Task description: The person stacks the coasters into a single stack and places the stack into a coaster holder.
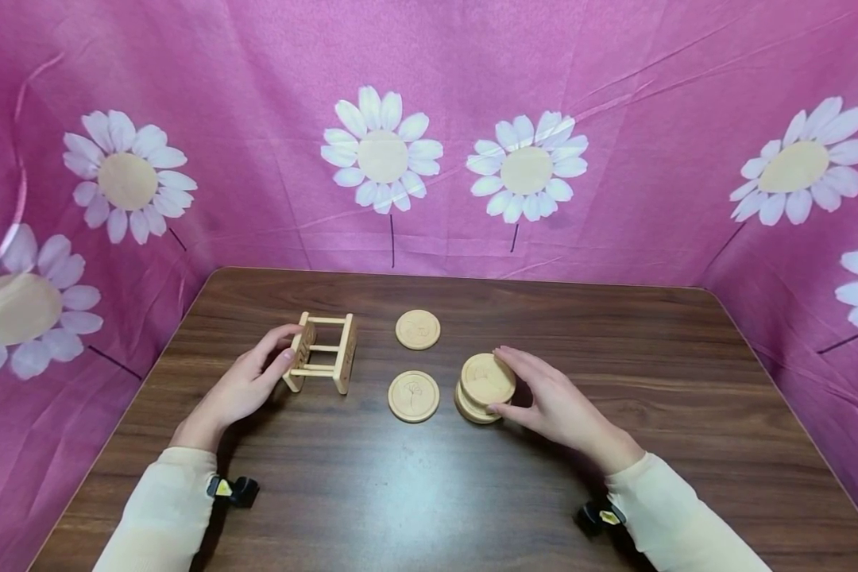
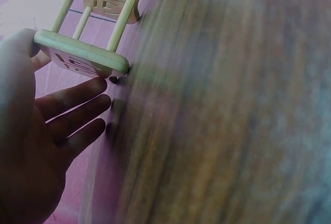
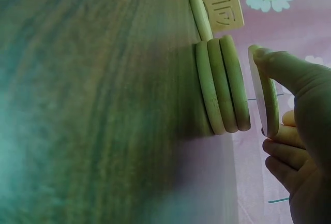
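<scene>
Your left hand [image 1: 239,389] grips coaster rack [image 1: 345,355] by end; right hand [image 1: 558,405] pinches engraved coaster [image 1: 488,379] at rim, gap above coaster stack [image 3: 222,87].

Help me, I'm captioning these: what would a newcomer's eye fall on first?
Probably the bright pink cloth with big white daisies, rising behind the brown table. Next, right of centre, the right hand holding a wooden disc just above a stack of three; to the left, the left hand holding a small wooden rack.

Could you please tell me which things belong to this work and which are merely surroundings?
Likely in use: rack, touched by left hand; coaster in right hand; coaster stack below; two loose coasters.
Surroundings: table; flowered cloth; wrist cameras.
</scene>
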The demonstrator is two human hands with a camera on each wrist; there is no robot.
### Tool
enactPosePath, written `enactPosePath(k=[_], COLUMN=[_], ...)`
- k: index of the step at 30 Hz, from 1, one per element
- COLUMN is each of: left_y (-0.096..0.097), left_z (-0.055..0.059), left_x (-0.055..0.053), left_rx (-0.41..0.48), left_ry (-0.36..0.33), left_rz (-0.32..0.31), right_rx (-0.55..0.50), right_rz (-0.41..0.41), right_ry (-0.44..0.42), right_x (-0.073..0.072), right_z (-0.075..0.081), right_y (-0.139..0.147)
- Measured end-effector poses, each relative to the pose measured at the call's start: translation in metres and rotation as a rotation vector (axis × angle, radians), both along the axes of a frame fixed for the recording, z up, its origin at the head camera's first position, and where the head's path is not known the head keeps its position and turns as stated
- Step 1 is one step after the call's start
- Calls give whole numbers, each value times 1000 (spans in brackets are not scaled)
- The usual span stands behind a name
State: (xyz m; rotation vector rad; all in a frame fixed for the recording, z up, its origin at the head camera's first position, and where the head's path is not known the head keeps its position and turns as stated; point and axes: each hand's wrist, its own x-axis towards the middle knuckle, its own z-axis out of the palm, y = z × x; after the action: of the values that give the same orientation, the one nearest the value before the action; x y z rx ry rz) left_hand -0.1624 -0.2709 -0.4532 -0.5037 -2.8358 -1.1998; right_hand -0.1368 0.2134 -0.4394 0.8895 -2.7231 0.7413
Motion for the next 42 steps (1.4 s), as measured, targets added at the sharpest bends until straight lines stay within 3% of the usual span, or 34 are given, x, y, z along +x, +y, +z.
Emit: enactPosePath(k=[11,22,42], left_y=[1,0,1], left_z=[1,0,1], left_x=[1,1,1], left_rx=[-3,-1,-1], left_ry=[-7,-9,-11], left_rz=[6,11,10], right_rx=[-12,1,9], right_rz=[28,22,11], right_ry=[23,-12,-18], right_x=[8,11,13], right_z=[-4,-10,-9], right_y=[1,-1,-1])
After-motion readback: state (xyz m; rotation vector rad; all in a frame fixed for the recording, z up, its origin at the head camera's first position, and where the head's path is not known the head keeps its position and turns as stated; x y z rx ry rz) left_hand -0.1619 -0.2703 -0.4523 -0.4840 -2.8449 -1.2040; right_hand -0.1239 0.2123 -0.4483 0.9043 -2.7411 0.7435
